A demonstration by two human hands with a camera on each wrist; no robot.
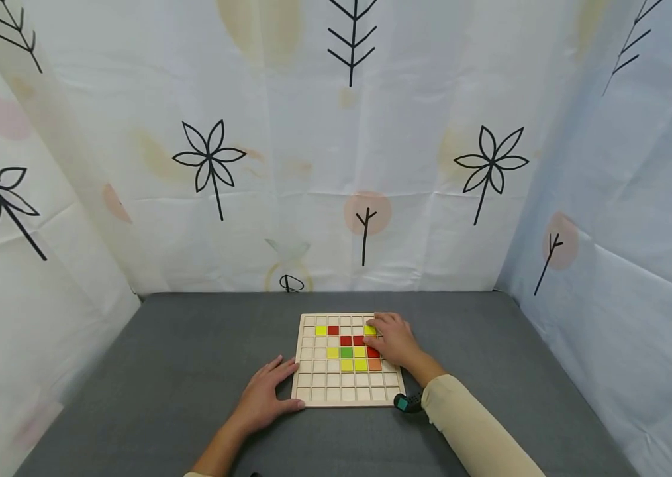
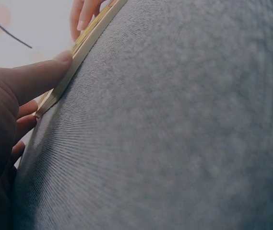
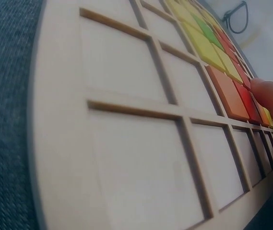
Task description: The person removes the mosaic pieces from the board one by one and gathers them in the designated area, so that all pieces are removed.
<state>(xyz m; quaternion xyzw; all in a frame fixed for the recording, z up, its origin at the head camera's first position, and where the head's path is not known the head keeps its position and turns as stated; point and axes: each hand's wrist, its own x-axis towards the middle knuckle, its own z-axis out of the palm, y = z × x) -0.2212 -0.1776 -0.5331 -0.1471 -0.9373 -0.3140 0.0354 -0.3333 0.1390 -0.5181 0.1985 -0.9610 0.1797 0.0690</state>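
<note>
At my far left, white patterned fabric (image 1: 67, 291) slopes down to a dark grey tabletop (image 1: 210, 344). Coming right, I have the left hand (image 1: 267, 394) beside the wooden grid board (image 1: 319, 393), which lies flat on the tabletop. Its thumb reaches the board's near left corner and its fingers spread along the left side. I read that grip as relaxed and released, the digits extended rather than wrapped round anything; my left wrist view shows the thumb against the pale edge.

Across the grid, square tiles sit in the compartments. In the farthest row that holds any, I see a yellow tile (image 1: 321, 330) with a red tile (image 1: 333, 330) just right of it. Nearer the middle are a green tile (image 1: 346, 353), more yellow and red ones around it, and, farther right, an orange tile (image 1: 374, 365).

The right hand (image 1: 398, 341) is over the board's far right part, its finger and thumb on either side of another yellow tile (image 1: 370, 329). Whether that grip is pinching the tile or merely touching, I cannot tell; my right wrist view cuts most of the hand off. Rightmost on the tabletop come a small black device (image 1: 408, 403) near the board's corner and a beige sleeve (image 1: 473, 424).
</note>
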